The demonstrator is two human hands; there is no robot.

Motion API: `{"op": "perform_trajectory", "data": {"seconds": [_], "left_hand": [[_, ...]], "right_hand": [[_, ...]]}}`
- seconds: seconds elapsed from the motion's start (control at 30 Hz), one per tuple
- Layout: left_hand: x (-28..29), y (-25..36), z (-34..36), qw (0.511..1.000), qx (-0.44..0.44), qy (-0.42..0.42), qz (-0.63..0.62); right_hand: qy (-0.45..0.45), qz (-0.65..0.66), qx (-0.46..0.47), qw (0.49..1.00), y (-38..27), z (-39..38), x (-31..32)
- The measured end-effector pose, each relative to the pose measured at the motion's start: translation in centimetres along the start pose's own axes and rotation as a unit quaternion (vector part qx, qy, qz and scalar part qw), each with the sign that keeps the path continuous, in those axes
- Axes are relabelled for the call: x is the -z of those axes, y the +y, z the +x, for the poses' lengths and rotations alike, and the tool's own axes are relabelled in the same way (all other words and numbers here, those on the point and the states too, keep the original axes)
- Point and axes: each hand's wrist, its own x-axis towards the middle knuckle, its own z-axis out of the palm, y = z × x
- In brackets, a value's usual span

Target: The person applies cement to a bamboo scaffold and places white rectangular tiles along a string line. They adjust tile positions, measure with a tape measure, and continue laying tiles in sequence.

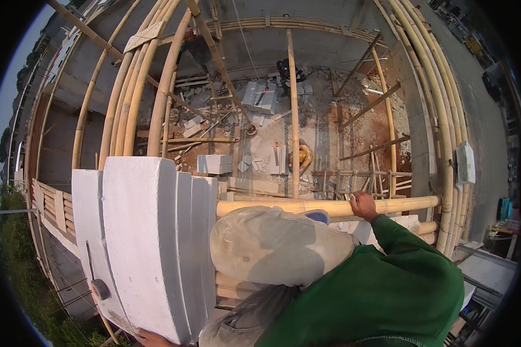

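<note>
At the right, my right hand [363, 205] is closed over a thick bamboo pole [324, 206] that runs across in front of my bent knee. My left hand [153, 339] shows only in part at the lower edge, against the bottom of a stack of white building blocks [142, 243]; its grip is mostly hidden. The blocks stand on edge side by side to my left. On the outermost block lies a mallet-like tool [100, 289] with a thin dark handle and a round grey head.
Far below is a floor with rubble, more white blocks [260, 97] and a person in a yellow helmet [302, 157]. Another person [197, 45] is at the upper left. Bamboo poles [293, 110] frame the drop. A white block piece [465, 163] rests by the right poles.
</note>
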Motion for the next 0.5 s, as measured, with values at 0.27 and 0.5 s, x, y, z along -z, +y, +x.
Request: {"op": "perform_trajectory", "data": {"seconds": [0.27,0.5], "left_hand": [[0.2,-0.8,-1.6,0.998,-0.034,0.044,-0.038],[4.1,3.0,-1.6,0.984,-0.123,0.115,-0.066]], "right_hand": [[-0.030,-0.021,-0.122,0.992,-0.6,0.5,-0.2],[-0.009,0.016,-0.213,0.977,-1.6,1.2,-0.6]]}}
